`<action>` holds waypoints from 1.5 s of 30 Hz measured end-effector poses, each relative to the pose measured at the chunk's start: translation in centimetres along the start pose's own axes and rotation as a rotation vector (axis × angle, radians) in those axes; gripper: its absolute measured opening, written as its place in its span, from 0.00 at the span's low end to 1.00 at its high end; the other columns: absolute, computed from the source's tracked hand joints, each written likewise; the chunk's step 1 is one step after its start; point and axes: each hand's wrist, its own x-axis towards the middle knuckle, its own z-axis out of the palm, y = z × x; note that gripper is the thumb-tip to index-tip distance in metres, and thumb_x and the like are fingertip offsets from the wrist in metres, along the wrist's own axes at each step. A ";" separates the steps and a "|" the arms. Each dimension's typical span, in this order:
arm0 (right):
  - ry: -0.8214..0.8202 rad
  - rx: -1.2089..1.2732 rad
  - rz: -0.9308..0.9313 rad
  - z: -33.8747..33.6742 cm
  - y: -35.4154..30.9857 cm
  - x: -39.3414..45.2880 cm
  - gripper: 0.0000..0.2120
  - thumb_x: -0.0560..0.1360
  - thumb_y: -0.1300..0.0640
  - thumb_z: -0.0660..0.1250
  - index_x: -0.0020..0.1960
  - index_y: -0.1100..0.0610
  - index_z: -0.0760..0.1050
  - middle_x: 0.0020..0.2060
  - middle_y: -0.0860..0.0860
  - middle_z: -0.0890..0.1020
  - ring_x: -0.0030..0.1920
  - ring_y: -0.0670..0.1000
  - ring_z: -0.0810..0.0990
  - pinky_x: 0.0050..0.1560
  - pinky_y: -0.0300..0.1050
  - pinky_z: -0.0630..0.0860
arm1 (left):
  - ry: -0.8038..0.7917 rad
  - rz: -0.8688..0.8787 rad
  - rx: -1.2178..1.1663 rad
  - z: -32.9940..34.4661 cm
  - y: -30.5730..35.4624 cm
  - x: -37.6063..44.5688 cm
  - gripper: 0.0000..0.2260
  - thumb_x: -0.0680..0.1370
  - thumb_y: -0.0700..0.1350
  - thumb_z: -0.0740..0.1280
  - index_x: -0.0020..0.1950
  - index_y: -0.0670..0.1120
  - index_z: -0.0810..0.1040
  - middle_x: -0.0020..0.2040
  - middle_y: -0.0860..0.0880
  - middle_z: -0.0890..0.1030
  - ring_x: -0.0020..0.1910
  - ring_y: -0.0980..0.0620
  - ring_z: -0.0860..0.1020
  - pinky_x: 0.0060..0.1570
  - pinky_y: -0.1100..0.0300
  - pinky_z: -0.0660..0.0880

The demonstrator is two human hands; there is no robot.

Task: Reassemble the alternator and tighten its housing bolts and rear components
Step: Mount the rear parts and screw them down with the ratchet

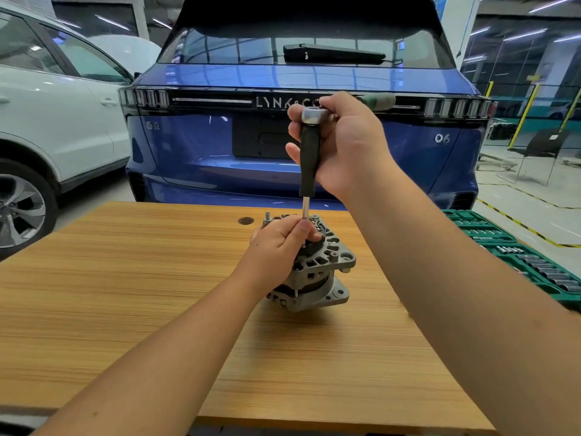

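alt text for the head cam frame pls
A person's right hand grips a black-handled driver upright over an alternator on a wooden table, while the left hand pinches its shaft at the tip. A blue car is parked behind.

Grey alternator (317,272), wood-grain table (157,294)

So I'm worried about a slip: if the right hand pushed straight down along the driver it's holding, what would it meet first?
Probably the left hand, whose fingers pinch the driver shaft just above the alternator; the right hand is directly above it.
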 end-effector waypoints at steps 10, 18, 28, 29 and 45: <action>-0.014 0.034 -0.361 -0.8 2.3 -0.3 0.05 0.83 0.60 0.63 0.54 0.51 0.75 0.49 0.52 0.83 0.48 0.56 0.82 0.46 0.56 0.79 | -0.024 -0.047 0.013 -0.3 0.0 0.3 0.18 0.87 0.54 0.53 0.48 0.57 0.81 0.52 0.64 0.84 0.62 0.63 0.75 0.74 0.39 0.59; -0.206 -0.486 -0.521 -1.4 2.9 -1.1 0.16 0.79 0.55 0.55 0.55 0.43 0.80 0.50 0.52 0.80 0.46 0.49 0.77 0.49 0.49 0.76 | -0.019 -0.043 0.032 0.0 -0.1 0.3 0.18 0.87 0.54 0.53 0.48 0.56 0.81 0.54 0.61 0.83 0.64 0.57 0.75 0.75 0.39 0.59; 0.224 -0.653 -0.443 0.0 1.3 0.3 0.10 0.77 0.54 0.71 0.56 0.51 0.74 0.41 0.51 0.78 0.29 0.42 0.74 0.33 0.44 0.77 | 0.022 0.025 0.193 0.4 -0.2 1.5 0.17 0.85 0.59 0.55 0.42 0.60 0.78 0.43 0.64 0.81 0.52 0.67 0.73 0.71 0.44 0.56; 0.228 -0.566 -0.374 0.2 1.0 0.5 0.10 0.77 0.56 0.71 0.58 0.54 0.75 0.38 0.52 0.79 0.29 0.44 0.74 0.32 0.43 0.75 | 0.029 0.033 0.218 0.5 -0.1 1.7 0.17 0.84 0.59 0.55 0.41 0.60 0.78 0.42 0.64 0.81 0.51 0.67 0.73 0.68 0.48 0.54; -0.003 -0.285 -0.476 -1.9 2.9 0.1 0.10 0.81 0.67 0.64 0.52 0.52 0.77 0.46 0.50 0.80 0.48 0.54 0.81 0.47 0.48 0.78 | -0.033 -0.011 -0.073 -0.1 -1.8 1.8 0.14 0.80 0.64 0.60 0.47 0.63 0.84 0.49 0.65 0.84 0.51 0.69 0.76 0.49 0.58 0.69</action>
